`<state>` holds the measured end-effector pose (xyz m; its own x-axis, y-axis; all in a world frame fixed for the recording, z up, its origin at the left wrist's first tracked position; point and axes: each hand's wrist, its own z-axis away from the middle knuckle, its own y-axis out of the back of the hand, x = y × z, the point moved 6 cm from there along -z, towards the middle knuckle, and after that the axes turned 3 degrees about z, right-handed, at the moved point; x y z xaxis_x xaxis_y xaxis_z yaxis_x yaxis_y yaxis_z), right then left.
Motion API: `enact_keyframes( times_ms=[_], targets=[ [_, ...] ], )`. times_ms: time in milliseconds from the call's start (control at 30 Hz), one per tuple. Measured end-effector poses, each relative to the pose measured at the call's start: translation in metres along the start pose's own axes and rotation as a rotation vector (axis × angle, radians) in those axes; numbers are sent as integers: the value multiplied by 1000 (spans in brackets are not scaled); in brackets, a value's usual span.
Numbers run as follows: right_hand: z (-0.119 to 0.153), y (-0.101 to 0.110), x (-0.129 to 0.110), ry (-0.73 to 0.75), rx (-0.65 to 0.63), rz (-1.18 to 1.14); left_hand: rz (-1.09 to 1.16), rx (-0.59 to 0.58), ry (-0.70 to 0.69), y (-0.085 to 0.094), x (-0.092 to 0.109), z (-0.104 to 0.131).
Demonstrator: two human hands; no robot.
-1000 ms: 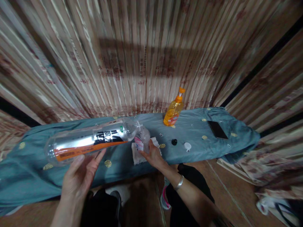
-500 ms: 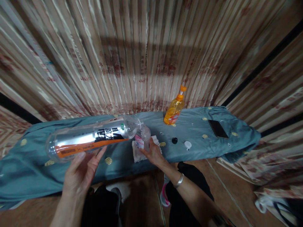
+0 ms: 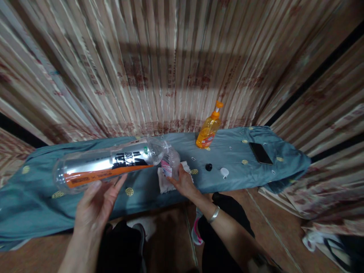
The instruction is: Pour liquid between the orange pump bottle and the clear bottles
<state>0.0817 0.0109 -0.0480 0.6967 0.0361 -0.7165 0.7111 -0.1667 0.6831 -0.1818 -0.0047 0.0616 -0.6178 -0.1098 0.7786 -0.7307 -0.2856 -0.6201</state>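
My left hand (image 3: 96, 203) supports a large clear plastic bottle (image 3: 105, 165) from below. The bottle has a silver and orange label and lies nearly level, its neck pointing right. At its mouth is the top of a small clear bottle (image 3: 172, 161) with a pink and white label, which my right hand (image 3: 183, 182) grips. Whether the two mouths touch, I cannot make out. Under the small bottle lies a white cloth (image 3: 164, 185). To the right of my right hand are a black cap (image 3: 208, 167) and a white cap (image 3: 224, 172).
An orange pump bottle (image 3: 208, 131) of yellow liquid stands at the back of a narrow surface under a teal cloth (image 3: 150, 203). A dark phone (image 3: 261, 153) lies at the right. Pleated curtains (image 3: 176, 68) hang close behind and at both sides.
The whole view has shifted slightly. Both hands keep their grips, and the two bottles stay mouth to mouth in nearly the same pose.
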Motion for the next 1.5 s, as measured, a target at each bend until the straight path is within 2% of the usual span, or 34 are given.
enact_keyframes(
  times_ms=[367, 733, 1500],
  targets=[
    [1, -2, 2, -12, -21, -10, -10, -5, -8, -2, 0, 2],
    [1, 1, -1, 6, 3, -17, -23, 54, 18, 3, -1, 0],
    [1, 3, -4, -1, 1, -34, -46, 58, 23, 0, 0, 2]
  ],
)
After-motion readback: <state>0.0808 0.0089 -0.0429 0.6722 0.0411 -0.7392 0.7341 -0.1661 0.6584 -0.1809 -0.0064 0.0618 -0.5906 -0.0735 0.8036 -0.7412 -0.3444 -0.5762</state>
